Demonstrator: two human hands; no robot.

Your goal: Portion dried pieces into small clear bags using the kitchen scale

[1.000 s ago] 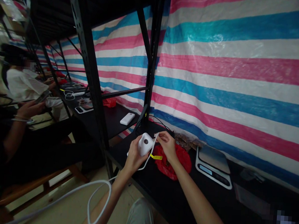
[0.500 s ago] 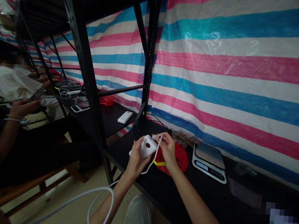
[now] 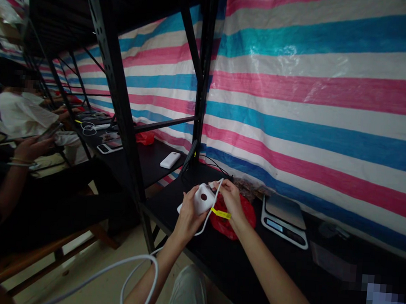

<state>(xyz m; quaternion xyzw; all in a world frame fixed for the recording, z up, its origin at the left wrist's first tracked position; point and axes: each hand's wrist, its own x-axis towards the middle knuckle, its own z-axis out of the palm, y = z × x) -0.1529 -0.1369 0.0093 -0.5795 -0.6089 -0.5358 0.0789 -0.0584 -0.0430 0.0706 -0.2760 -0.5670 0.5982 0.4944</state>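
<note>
My left hand grips a small white device with a dark round spot on its face, held just above the black shelf. My right hand pinches the end of a white cable against the device's top right edge. The cable carries a yellow tag, runs under my left wrist and loops down toward the floor. A crumpled red plastic bag lies on the shelf right behind my hands.
A digital kitchen scale sits right of the bag. A white power bank lies on the neighbouring shelf past the black upright. Other people sit at the left with phones. A striped tarp backs the shelving.
Both hands with the device have shifted slightly right and up. The device has turned so its round spot faces me more, and the cable end sits closer to its edge.
</note>
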